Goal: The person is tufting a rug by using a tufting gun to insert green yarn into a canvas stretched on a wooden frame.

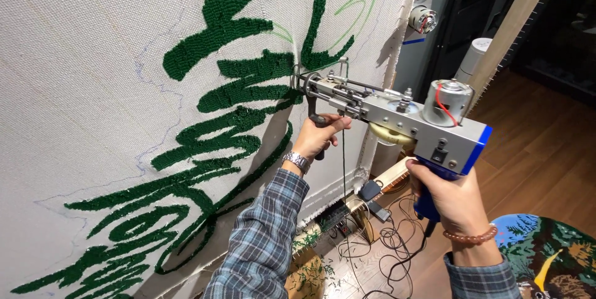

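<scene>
**Both hands on the tufting gun, its tip at the cloth**

Head view: you hold the tufting gun (397, 116) between your two hands, level and pointing left at the stretched backing cloth (93, 88). Your left hand (320, 138) sits forward and lower on the tool, fingers wrapped tight around the dark front handle just behind the needle end. Your right hand (450, 196) is at the rear, curled closed around the blue grip below the gun's body, with the round motor standing above it. So the gun spans the gap between your hands, its needle end beyond your left hand and touching the cloth beside the dark green tufted pattern (239, 97). A thin green yarn (343, 169) hangs straight down from the front of the gun, just right of your left wrist. Your left wrist carries a metal watch (297, 161); your right wrist carries a bead bracelet (470, 236). Below your forearms, black cables (385, 243) lie tangled on the wooden floor (534, 150). A colourful tufted rug (546, 255) lies near your right sleeve.
</scene>
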